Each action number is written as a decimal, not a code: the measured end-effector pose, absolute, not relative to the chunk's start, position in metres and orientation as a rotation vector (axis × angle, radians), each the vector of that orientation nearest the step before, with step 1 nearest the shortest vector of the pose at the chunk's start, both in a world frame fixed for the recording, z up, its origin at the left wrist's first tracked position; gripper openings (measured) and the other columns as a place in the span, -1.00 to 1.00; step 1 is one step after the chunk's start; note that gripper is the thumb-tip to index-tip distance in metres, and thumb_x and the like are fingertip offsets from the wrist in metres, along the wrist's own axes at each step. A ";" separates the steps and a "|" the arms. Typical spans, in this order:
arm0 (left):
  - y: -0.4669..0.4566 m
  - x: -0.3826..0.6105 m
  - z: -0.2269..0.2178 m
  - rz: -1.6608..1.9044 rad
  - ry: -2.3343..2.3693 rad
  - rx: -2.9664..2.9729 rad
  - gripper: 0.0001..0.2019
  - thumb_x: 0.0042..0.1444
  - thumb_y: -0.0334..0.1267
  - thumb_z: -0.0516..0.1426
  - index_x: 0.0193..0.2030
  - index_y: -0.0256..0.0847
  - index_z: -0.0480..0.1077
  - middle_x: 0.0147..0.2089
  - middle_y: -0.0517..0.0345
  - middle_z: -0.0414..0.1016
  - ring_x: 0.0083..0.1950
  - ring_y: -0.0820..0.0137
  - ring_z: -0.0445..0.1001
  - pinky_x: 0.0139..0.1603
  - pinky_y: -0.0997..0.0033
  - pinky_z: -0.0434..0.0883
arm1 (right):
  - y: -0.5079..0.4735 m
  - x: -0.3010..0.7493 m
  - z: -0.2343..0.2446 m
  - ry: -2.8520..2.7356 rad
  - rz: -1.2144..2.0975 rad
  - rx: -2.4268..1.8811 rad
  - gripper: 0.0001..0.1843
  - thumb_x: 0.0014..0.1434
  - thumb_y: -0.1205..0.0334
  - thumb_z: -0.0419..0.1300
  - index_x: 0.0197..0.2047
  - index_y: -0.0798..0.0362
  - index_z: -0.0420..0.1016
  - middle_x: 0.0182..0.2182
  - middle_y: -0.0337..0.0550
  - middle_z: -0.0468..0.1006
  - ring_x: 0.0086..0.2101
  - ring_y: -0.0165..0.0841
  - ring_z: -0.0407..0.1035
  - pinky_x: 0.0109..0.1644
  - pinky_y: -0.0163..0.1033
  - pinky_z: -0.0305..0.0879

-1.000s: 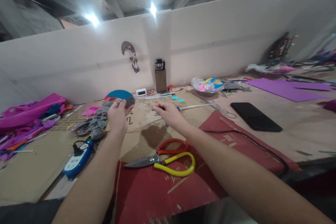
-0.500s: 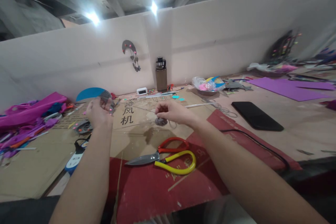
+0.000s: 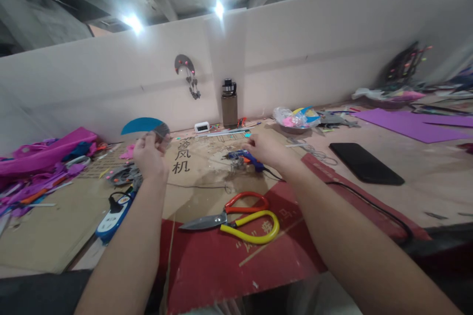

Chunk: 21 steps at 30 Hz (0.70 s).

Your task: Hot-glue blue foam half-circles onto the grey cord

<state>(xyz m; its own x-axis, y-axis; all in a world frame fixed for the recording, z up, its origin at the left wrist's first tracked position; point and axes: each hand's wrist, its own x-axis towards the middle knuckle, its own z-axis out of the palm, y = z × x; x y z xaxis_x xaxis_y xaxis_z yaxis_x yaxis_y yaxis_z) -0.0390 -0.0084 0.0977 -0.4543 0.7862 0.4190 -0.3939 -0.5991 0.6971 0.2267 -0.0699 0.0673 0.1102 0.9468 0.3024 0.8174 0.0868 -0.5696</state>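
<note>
My left hand (image 3: pixel 151 157) is raised at the left of the cardboard, its fingers closed on a grey felt piece (image 3: pixel 161 131) whose edge shows behind them. Just behind it is a blue half-disc (image 3: pixel 142 125). My right hand (image 3: pixel 266 150) is over the middle, thumb and fingers drawn together; what they hold, if anything, is hidden. Right beside it lies a blue glue gun (image 3: pixel 252 159) with an orange part, its nozzle pointing left. A thin grey string (image 3: pixel 199 187) runs across the cardboard. Scissors (image 3: pixel 232 219) with red and yellow handles lie nearer me.
A power strip (image 3: pixel 115 219) lies by my left forearm. Pink and purple scraps (image 3: pixel 51 157) pile up at far left. A black phone (image 3: pixel 365 163), purple sheets (image 3: pixel 406 125) and a bowl of wrapped scraps (image 3: pixel 295 119) are rightward. A bottle (image 3: pixel 229 108) stands by the wall.
My right hand has moved right and up, and the grey bit with string is no longer at its fingertips. The glue gun now shows. My left hand has shifted slightly right.
</note>
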 end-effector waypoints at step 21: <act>-0.025 -0.033 0.115 1.926 0.407 0.872 -0.92 -0.01 -0.30 0.16 -0.40 -0.27 0.36 -0.34 0.16 0.54 -0.17 0.39 0.53 -0.19 0.52 0.48 | -0.068 0.187 0.054 -1.914 0.085 -1.477 -0.85 0.12 0.28 0.06 -0.27 0.10 0.42 -0.29 -0.09 0.50 -0.27 -0.40 0.34 -0.20 -0.34 0.20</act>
